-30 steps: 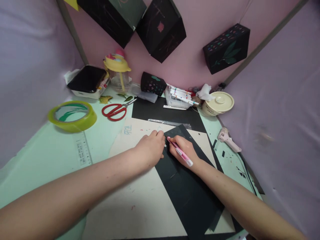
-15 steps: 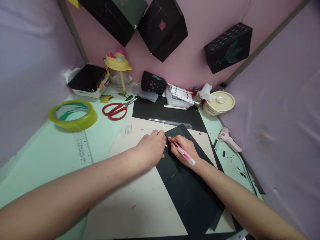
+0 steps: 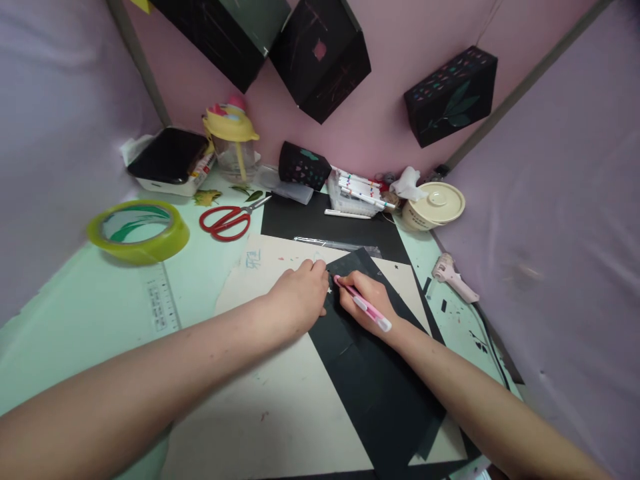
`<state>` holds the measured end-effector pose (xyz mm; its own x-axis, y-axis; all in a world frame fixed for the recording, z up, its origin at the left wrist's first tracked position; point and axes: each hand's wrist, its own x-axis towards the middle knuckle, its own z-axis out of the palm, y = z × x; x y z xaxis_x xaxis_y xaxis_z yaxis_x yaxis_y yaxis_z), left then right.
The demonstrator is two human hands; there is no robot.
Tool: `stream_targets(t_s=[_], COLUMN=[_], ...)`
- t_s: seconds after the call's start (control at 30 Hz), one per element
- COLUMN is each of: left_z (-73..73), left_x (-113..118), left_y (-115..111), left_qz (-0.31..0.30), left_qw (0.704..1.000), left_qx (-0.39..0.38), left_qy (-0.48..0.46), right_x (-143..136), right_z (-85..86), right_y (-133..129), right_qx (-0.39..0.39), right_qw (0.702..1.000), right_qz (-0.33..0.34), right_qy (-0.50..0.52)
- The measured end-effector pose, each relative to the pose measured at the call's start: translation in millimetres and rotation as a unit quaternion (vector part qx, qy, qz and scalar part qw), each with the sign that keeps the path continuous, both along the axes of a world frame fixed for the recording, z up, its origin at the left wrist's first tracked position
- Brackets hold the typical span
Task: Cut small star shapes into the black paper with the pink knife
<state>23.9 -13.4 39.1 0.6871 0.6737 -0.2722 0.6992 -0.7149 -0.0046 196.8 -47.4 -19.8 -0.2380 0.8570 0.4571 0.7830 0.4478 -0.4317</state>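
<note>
In my right hand [image 3: 367,300] is a pink and white pen-shaped cutter [image 3: 369,309], its front end low over a black paper sheet [image 3: 373,360]. A small white star shape shows on the sheet between my hands. My left hand [image 3: 303,297] rests at the sheet's upper left edge with its fingers curled together; what its fingertips grip, if anything, is hidden. Beneath the black sheet lies a large off-white board [image 3: 270,407] with small scraps and blue marks on it.
Left: yellow tape roll [image 3: 175,243], clear ruler [image 3: 163,300], red scissors [image 3: 233,223]. Back: lidded cup [image 3: 233,143], white markers [image 3: 360,190], cream bowl [image 3: 434,207]. Right: pink glue gun [image 3: 454,277] with its cord. Black boxes [image 3: 323,60] hang above.
The whole view has shifted slightly, so things appear a little further left. Both hands keep nearly the same pose on the black sheet.
</note>
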Motion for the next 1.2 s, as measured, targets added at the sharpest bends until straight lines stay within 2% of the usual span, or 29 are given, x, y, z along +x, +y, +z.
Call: stream_targets(t_s=[0.47, 1.2], left_z=[-3.7, -1.3], left_x=[0.5, 0.8], left_y=[0.5, 0.4], left_qz=[0.0, -0.003], left_qw=[1.0, 1.0], left_qx=[0.009, 0.005], left_qy=[0.0, 0.004], right_x=[0.2, 2.6], right_z=[7.8, 2.9], right_y=[-0.8, -1.4], right_qx=[-0.087, -0.075], right_qw=[0.992, 0.994], right_qz=[-0.033, -0.02], right_qy=[0.09, 0.079])
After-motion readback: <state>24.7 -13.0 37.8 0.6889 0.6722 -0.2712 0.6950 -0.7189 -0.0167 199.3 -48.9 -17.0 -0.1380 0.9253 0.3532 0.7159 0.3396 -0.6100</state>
